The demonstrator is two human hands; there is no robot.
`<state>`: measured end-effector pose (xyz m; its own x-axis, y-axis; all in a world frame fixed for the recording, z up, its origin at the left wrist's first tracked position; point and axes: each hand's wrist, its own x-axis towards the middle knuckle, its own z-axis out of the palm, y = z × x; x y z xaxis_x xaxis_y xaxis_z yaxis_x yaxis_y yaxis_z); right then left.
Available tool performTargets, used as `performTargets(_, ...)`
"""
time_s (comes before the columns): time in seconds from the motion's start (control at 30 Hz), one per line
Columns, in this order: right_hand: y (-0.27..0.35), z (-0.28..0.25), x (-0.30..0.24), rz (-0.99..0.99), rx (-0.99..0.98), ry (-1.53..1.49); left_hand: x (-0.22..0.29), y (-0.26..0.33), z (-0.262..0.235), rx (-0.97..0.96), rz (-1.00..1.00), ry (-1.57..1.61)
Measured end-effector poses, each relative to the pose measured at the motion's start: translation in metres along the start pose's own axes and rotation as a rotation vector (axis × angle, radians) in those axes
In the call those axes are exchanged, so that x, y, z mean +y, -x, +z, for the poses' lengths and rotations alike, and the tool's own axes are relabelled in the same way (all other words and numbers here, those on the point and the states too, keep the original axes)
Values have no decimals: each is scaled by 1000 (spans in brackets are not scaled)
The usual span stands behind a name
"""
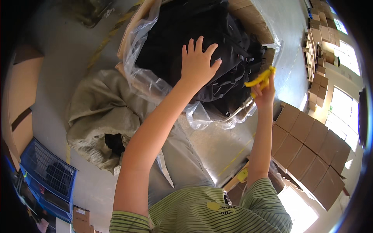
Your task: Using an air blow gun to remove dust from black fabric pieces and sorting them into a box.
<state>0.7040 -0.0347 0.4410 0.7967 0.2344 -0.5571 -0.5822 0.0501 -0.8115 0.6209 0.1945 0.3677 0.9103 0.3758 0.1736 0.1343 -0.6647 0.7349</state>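
My left hand [198, 64] is stretched out over black fabric bags [217, 33] with straps and buckles, its fingers spread and nothing held. Whether the palm presses on the fabric, I cannot tell. The bags fill a large cardboard box [248, 17] lined with clear plastic [136, 42], which hangs over the rim. Near the box's right edge, my right hand [265, 95] is closed around a bright yellow, slender, two-pronged thing [262, 77]; its exact kind is unclear. Left of my legs slumps a beige woven sack [99, 105], with something black showing in its opening.
Stacked brown cartons [311, 147] stand at the right, and more boxes [319, 87] line the wall by the windows. At the left are a blue crate [46, 171] and a tall cardboard box [23, 105]. Yellow tape [99, 50] marks the floor.
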Motion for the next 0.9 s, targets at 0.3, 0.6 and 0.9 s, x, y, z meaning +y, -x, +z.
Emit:
performTargets(0.3, -203, -16, 137, 85, 342, 317, -54, -62, 180, -160, -40, -264)
performTargets(0.6, -291, -36, 207, 107, 194, 113, -160, -70, 283, 1, 42, -219)
performTargets(0.9, -277, -43, 186, 12, 207, 231, -105, -76, 240, -180, -57, -240)
